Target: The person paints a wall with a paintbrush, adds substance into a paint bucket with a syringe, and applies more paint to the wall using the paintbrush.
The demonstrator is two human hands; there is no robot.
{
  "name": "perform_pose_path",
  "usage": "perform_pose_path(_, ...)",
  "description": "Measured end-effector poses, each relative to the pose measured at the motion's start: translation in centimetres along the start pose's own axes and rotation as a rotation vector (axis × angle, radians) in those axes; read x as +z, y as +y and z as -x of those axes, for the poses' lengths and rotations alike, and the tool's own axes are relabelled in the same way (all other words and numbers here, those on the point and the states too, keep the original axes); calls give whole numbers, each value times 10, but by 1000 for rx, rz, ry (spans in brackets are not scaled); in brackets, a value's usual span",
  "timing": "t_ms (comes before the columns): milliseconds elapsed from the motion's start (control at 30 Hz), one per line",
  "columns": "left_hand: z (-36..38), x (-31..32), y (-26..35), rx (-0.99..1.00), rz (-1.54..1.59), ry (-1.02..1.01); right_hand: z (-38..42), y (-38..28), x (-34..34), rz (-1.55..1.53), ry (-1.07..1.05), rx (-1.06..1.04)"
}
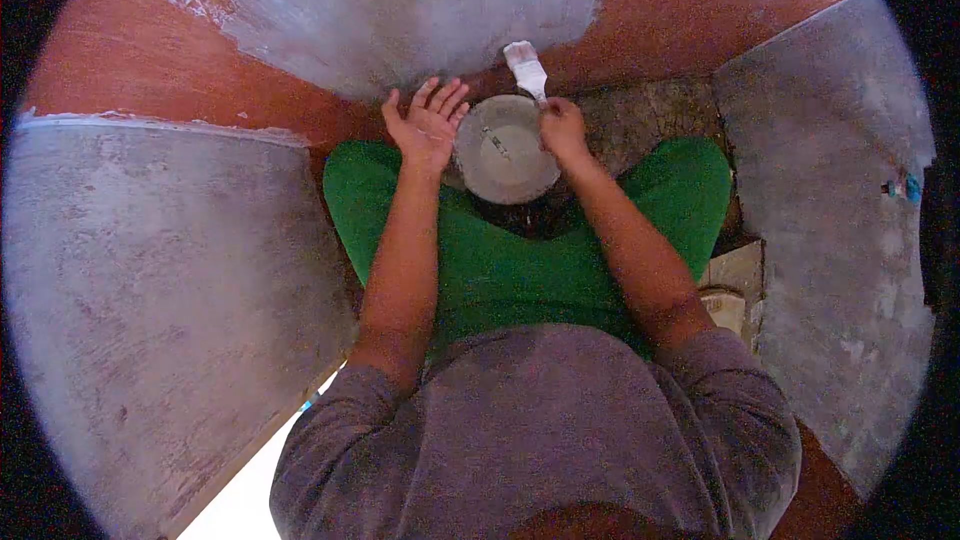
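Observation:
My right hand [564, 132] is closed round the handle of a paintbrush [526, 69], its white-coated bristles pointing up toward the wall. Just below the brush stands a round bucket [507, 185] between my legs, with pale greyish liquid inside and a small dark-and-light strip showing in it. Palm up and fingers spread, my left hand [430, 125] is at the bucket's left rim and holds nothing. Ahead of both hands rises a wall with a whitish painted patch [420, 10] over reddish-brown surface [660, 20].
Greyish-white walls stand close on the left [170, 290] and the right [830, 210]. My green-clad legs [520, 280] are folded round the bucket. A pale object [724, 310] lies by my right knee. Bright light enters at lower left.

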State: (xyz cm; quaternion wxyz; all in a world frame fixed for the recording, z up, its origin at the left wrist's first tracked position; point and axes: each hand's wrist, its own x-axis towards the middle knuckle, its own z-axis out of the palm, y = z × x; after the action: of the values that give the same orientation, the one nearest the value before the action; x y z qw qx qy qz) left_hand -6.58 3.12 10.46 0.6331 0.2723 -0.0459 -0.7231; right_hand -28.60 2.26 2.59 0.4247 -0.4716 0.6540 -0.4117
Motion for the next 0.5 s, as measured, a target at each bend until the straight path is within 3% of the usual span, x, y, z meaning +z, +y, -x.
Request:
perform_pose_path(133,5,12,3,9,147,-147,-5,-14,5,182,179,-335)
perform_pose_path(333,11,15,8,48,276,-250,26,-82,-14,-21,123,-365)
perform_pose_path(500,12,16,14,51,330,-229,28,-103,-12,-34,269,-482)
